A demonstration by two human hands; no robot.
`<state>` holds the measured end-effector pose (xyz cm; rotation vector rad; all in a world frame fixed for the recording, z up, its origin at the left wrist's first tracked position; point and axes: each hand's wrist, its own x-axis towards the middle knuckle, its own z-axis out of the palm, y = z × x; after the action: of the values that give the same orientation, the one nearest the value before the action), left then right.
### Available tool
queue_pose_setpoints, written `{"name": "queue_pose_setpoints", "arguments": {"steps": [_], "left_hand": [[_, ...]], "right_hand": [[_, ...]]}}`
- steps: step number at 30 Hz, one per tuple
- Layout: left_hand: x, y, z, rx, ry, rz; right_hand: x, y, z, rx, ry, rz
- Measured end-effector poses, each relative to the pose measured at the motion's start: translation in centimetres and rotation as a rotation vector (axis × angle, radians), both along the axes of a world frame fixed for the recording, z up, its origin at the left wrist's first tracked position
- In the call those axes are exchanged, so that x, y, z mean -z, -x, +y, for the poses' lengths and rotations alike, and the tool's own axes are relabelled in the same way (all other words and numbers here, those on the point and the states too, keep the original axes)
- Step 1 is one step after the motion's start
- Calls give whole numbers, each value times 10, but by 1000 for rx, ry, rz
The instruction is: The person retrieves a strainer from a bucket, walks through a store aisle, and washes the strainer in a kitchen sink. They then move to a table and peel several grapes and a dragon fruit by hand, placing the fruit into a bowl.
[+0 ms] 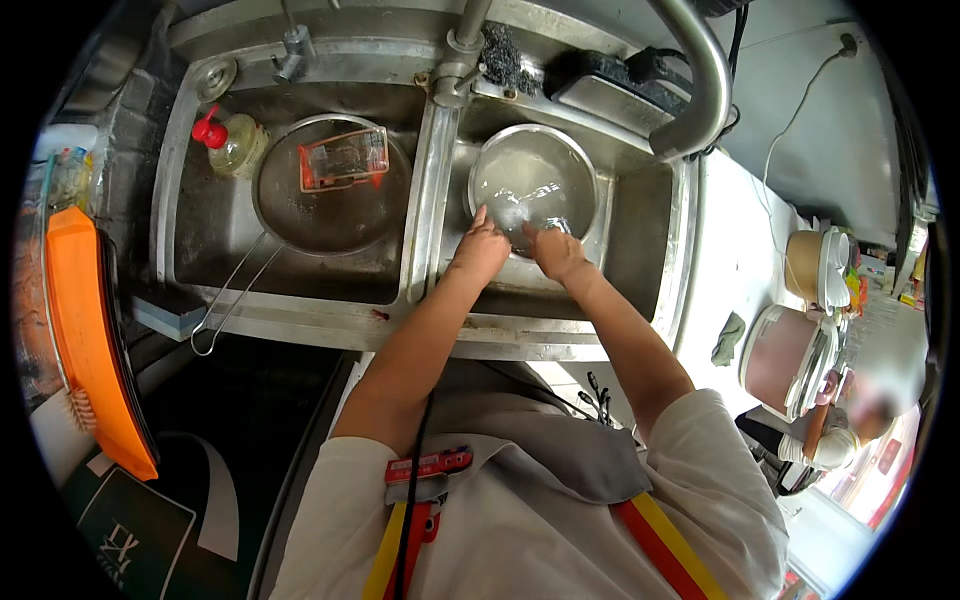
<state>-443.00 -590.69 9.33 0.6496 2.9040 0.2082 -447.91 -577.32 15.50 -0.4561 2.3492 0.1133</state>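
Note:
A round stainless-steel basin (594, 169) with clear liquid in it sits in the right-hand sink bowl (637, 240). My left hand (484, 251) is at the basin's near left rim, its fingers curled over the edge and one finger extended along the outside. My right hand (559, 251) reaches over the near right rim. Its fingertips dip into the rippling liquid, and its grip is partly hidden by the back of the hand. Light glints on the surface between both hands.
In the left sink bowl (217, 255) lies a long-handled round strainer (330, 225) holding a clear plastic package (345, 159) with red-orange edges. A red-topped pump bottle (241, 146) stands beside it. A curved metal spout (709, 82) overhangs at right. A person (832, 442) is far right.

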Motion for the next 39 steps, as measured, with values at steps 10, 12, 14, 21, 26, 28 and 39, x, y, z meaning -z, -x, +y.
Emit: {"name": "queue_pose_setpoints", "arguments": {"steps": [10,12,14,21,26,28,39], "left_hand": [[-2,1,-1,17,-8,-45],[0,0,-5,9,-45,59],[-5,5,-1,28,-13,-20],[3,1,2,-18,-43,27],[-5,2,0,23,0,-61],[-9,1,-1,14,-14,-32],[-20,1,-2,48,32,-59]], "right_hand": [[15,14,-25,96,77,43],[6,8,-21,117,60,35],[9,7,-10,150,30,35],[5,16,27,59,-167,-64],[8,27,42,200,122,24],[-2,26,31,205,181,88],[35,51,25,218,-31,113]]}}
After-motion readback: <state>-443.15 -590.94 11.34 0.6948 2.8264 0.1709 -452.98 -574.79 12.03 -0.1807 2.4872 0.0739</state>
